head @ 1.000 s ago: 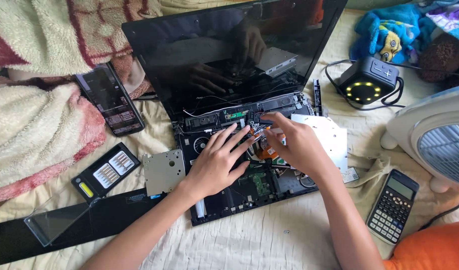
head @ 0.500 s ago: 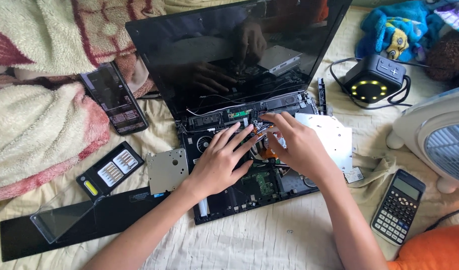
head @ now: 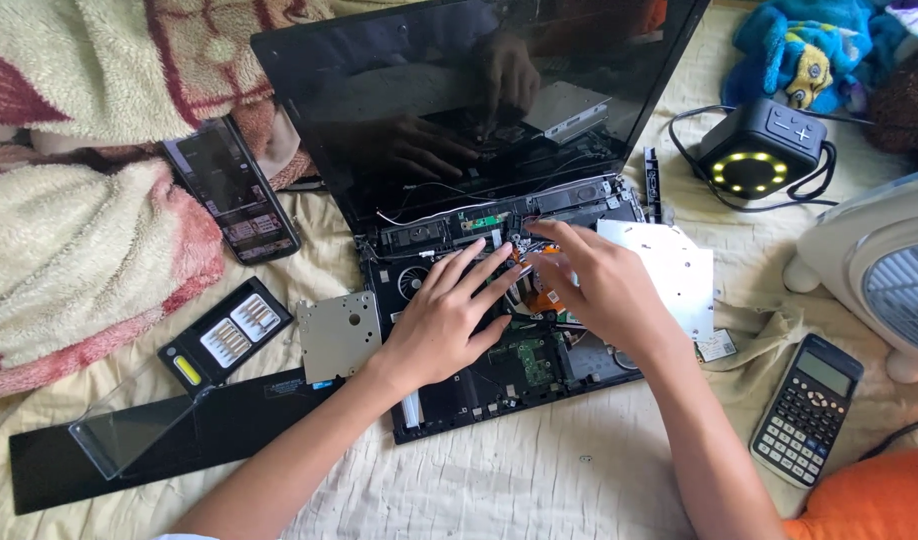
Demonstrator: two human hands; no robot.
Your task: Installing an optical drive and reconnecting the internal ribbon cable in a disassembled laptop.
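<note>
Head cam looks straight down on a cream bedsheet (head: 539, 490) with an opened-up laptop (head: 479, 130) sitting mid-bed toward the top edge, dark screen tilted back, long axis running left to right, hinge side away from the person. Its keyboard deck is off, so the circuit boards and fan are exposed.

Both forearms come in from the bottom edge and meet over the laptop's open base. Left hand (head: 444, 320) lies palm down, fingers spread flat across the internals, tips pointing toward the hinge. Right hand (head: 599, 285) is angled in from the right, fingers curled and bunched over an orange bit just beside the left fingertips; can't tell whether it's actually pinching anything.

Fan (head: 879, 270) sits at the right edge. A silver drive (head: 669, 265) lies tucked under the right wrist. A metal bracket plate (head: 339, 335) lies just left of the base. Further left, an open black bit case (head: 224, 335) holds rows of silver bits, clear lid flipped open. Calculator (head: 807, 408) lies near the bottom right corner, phone (head: 231, 190) to the left of the screen.
</note>
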